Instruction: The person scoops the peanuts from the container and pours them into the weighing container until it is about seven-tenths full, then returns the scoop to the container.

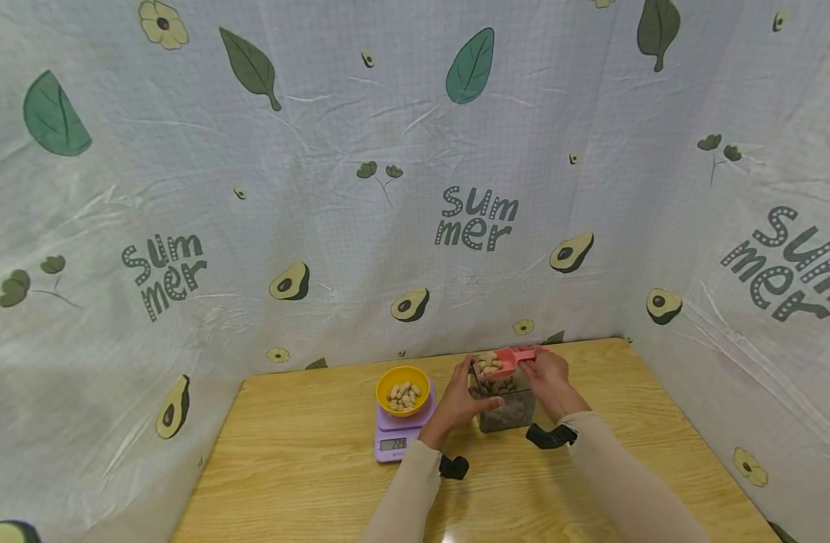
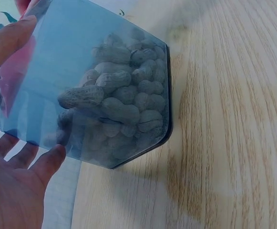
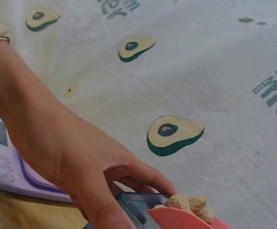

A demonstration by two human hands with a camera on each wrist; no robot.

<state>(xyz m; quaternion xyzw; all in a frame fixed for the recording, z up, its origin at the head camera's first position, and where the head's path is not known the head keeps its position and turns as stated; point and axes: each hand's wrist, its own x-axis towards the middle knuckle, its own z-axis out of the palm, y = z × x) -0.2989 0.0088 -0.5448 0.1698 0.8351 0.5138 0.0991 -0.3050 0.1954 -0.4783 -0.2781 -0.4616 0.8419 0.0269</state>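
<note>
My left hand grips a clear, dark-tinted container, thumb on the near side and fingers round the far side by the rim. Peanuts fill its lower part in the left wrist view. In my right hand is the handle of a pink scoop, held over the container's mouth. Several peanuts lie heaped in the scoop, seen in the right wrist view. That view does not show the right hand itself.
Left of the container, a yellow bowl with peanuts sits on a purple kitchen scale with a lit number display. Both stand on a wooden table. A printed white sheet hangs behind the table and along both sides.
</note>
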